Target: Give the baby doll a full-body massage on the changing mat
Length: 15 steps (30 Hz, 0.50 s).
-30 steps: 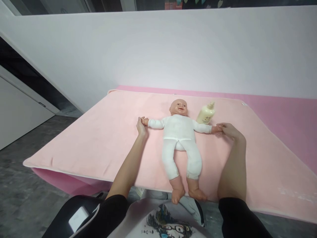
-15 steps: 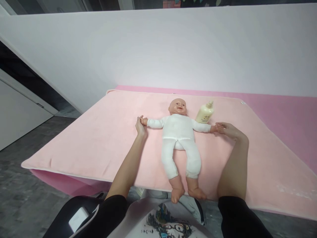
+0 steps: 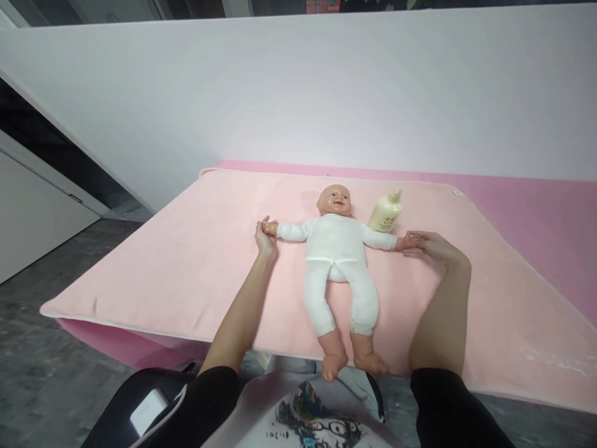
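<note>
A baby doll [image 3: 336, 242] with a white cloth body lies on its back on a pale pink blanket [image 3: 196, 261], head toward the wall and feet at the near edge. Both its arms are stretched out sideways. At the left, my left hand [image 3: 265, 239] is closed around one of the doll's hands. On the other side, my right hand [image 3: 436, 245] pinches the doll's other hand between thumb and fingers. A pale yellow pump bottle [image 3: 385, 212] stands just above the doll's arm on the right.
Behind the blanket rises a white wall [image 3: 298, 93]. A darker pink cover [image 3: 536, 218] shows beneath the blanket at the back and right. The near table edge runs in front of my body, and grey floor [image 3: 41, 267] lies at the left.
Almost nothing differs. My right wrist has shifted very slightly to the right; both hands keep hold of the doll's hands, and the bottle stays in place.
</note>
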{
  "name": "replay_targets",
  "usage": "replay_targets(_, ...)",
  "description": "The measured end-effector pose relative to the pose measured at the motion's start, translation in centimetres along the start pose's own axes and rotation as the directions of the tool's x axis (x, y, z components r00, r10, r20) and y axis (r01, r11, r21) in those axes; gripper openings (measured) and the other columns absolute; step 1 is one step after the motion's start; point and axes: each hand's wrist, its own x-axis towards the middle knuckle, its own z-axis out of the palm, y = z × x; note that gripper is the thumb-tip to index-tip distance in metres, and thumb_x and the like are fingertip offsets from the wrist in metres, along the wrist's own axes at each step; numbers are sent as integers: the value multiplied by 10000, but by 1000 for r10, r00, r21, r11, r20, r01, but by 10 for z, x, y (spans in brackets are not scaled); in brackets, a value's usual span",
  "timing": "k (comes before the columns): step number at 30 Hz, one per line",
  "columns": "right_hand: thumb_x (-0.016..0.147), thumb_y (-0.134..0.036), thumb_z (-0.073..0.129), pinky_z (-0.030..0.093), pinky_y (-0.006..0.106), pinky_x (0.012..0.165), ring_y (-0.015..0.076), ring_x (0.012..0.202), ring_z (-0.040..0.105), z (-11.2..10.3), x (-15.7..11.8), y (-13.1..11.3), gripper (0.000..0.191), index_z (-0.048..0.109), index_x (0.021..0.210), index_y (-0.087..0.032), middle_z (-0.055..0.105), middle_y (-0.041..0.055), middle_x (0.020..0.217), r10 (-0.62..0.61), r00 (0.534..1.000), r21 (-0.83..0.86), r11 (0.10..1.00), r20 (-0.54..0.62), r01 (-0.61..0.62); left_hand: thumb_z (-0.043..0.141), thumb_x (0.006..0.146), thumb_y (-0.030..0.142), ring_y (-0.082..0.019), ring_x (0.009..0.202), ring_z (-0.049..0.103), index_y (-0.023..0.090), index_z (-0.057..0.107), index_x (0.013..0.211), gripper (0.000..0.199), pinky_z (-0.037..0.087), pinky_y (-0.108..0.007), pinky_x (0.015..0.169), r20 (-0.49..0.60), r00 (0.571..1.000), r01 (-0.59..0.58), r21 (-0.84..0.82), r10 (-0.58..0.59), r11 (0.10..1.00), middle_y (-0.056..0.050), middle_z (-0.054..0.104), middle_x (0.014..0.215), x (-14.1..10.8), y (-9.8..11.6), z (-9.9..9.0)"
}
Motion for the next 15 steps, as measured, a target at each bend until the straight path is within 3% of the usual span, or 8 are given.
replay_targets(10,870,-174,571,608,267,729,210,816,704,-8,10,6,162,663,997,-135,691,108,1046,-11,997,-36,999,81,14,372,924,338,-124,680,599,118,626,977,340,467,-253,762,-9,1000,23,-22,-23,1000,-58,617,743,0,2,1)
replay_targets(15,874,-182,562,597,264,612,202,762,699,-3,4,-2,144,669,967,-154,699,102,1008,-21,1000,-62,998,-2,20,378,921,345,-121,680,597,132,628,955,331,462,-242,742,-12,1000,26,-19,-26,999,-54,611,742,-1,2,2)
